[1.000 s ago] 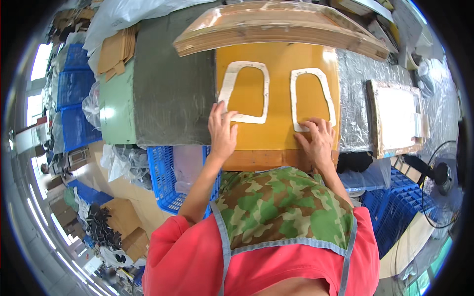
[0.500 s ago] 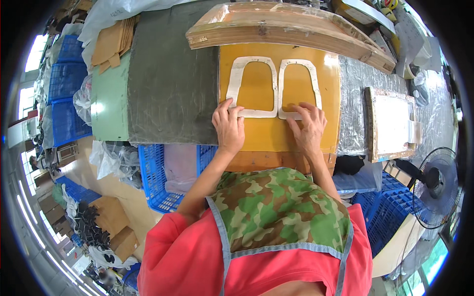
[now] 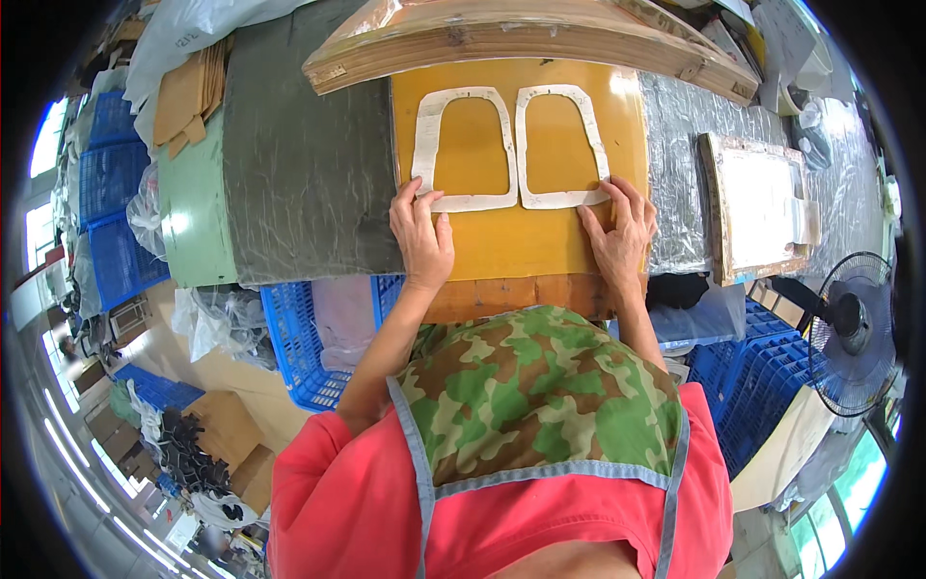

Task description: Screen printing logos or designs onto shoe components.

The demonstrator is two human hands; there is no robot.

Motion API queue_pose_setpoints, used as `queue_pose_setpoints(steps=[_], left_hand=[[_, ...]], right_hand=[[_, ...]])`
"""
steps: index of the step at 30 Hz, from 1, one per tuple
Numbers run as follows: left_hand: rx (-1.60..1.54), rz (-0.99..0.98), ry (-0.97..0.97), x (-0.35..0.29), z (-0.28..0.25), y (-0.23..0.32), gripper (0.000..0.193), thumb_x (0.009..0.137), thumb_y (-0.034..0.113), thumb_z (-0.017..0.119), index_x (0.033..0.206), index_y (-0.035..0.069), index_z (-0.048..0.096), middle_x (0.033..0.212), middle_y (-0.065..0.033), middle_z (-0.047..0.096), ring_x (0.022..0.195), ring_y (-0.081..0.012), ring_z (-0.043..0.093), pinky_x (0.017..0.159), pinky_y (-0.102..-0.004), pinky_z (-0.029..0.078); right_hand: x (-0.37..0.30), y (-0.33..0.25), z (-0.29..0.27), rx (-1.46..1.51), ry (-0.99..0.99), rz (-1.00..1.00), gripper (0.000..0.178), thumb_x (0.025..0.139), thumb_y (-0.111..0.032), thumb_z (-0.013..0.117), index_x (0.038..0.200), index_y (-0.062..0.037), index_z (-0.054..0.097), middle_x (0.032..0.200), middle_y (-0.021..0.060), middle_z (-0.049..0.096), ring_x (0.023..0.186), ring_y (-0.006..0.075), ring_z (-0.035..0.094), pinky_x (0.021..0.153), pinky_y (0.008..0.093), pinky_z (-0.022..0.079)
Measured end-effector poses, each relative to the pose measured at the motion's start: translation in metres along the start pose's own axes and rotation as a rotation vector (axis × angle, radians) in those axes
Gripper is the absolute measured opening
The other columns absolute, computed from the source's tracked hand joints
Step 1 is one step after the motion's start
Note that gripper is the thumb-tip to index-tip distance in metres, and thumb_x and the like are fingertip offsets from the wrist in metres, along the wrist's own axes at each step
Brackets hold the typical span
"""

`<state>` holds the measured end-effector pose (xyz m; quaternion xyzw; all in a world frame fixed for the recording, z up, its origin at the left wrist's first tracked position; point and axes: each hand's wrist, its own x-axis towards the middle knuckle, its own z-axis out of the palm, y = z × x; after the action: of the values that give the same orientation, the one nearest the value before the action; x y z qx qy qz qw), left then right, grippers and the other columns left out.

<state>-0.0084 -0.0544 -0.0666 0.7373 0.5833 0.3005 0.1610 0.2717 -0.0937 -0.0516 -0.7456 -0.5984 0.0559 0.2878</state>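
Note:
Two flat white frame-shaped pieces, a left one and a right one, lie side by side on a yellow board. Each has a large cut-out showing the yellow beneath. My left hand is open, its fingertips touching the lower left corner of the left piece. At the lower right corner of the other piece, my right hand rests with fingers spread, thumb near the bottom edge and fingertips at the side. Neither piece is lifted.
Across the board's far end stands a thick wooden frame. A dark grey sheet covers the table at left. At right lie a smaller framed screen and a fan. Blue crates stand below the near edge.
My right hand has shifted from the bottom edge of the right piece to its lower right corner. My left hand keeps its corner. The whole view has moved slightly.

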Motion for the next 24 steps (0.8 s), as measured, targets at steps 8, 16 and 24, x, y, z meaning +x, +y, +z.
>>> queue_pose_setpoints(steps=[8,16,24], left_hand=[[-0.081,0.003,0.052,-0.001,-0.003,0.000,0.035,0.082,0.001,0.055,0.117,0.004,0.054,0.136,-0.0184,0.043,0.126,-0.0363,0.039,0.108,-0.0473,0.028],[0.045,0.083,-0.008,-0.023,-0.016,0.011,0.034,0.082,-0.002,0.050,0.115,0.004,0.059,0.135,-0.0171,0.046,0.129,-0.0358,0.039,0.109,-0.0467,0.029],[0.216,0.091,-0.210,-0.021,-0.016,0.016,0.054,0.086,0.007,0.050,0.140,0.014,0.050,0.151,-0.0154,0.034,0.141,-0.0370,0.026,0.114,-0.0551,0.017]], right_hand=[[0.001,0.001,0.000,0.015,0.034,-0.023,0.045,0.072,-0.027,0.081,0.112,-0.0151,0.065,0.122,-0.0013,0.060,0.116,0.0256,0.050,0.100,0.0422,0.034],[0.000,0.001,-0.002,0.032,0.039,-0.008,0.060,0.071,-0.030,0.082,0.123,-0.0129,0.059,0.126,0.0052,0.055,0.118,0.0291,0.049,0.101,0.0443,0.033],[0.012,-0.004,0.001,-0.010,-0.032,-0.057,0.054,0.072,-0.033,0.081,0.120,-0.0133,0.064,0.132,0.0053,0.055,0.126,0.0285,0.045,0.105,0.0467,0.030]])
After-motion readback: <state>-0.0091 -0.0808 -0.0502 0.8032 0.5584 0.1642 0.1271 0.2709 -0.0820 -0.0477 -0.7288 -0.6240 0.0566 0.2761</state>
